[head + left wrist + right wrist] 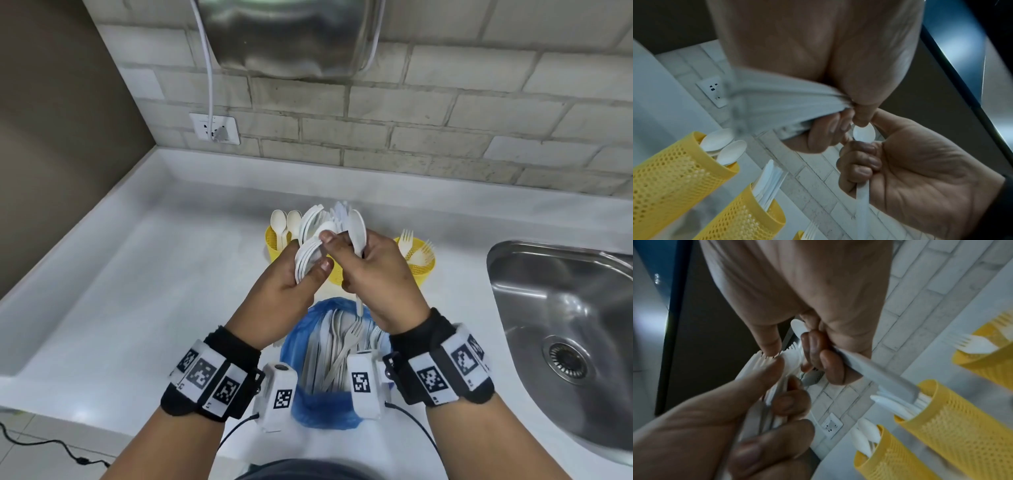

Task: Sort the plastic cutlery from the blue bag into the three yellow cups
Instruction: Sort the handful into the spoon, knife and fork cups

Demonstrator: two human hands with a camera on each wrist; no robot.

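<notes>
White plastic spoons (310, 240) fan from the gripping left hand (291, 284); the right hand (376, 274) clutches one spoon (356, 229).

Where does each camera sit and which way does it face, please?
Head: worn on the head, looking down at the counter; both hands and wrist bands show, the left hand and right hand holding spoons above the bag.
Left wrist: looks up along the left hand at its grip; the right hand shows.
Right wrist: looks along the right hand; the left hand shows.
Shared: both wrist views show the cups.
</notes>
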